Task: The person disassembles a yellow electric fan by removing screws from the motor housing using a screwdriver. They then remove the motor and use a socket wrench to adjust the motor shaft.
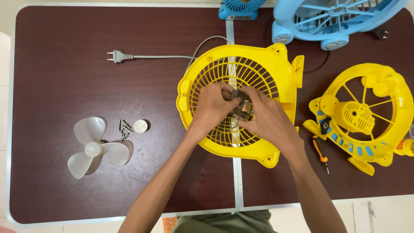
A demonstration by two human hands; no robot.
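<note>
Gripping a small dark motor (239,105) in both grips, left hand (212,108), right hand (266,118), over flat yellow fan grille (258,69), axis hidden

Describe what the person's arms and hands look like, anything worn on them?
Both forearms are bare as far as the view shows, with no sleeves visible. The left hand and right hand wear no gloves, and no watch, ring or bracelet shows. Olive-green clothing shows at the bottom edge.

I see open tabletop (64,86) left of the yellow grille housing (276,71), crossed only by the grey cord and plug (117,56); fan blade (97,149), screws (125,127), white cap (140,126) clutter lower left; right side crowded, 2nd yellow shell (379,86), screwdriver (321,154), blue fans (336,17) behind
</note>
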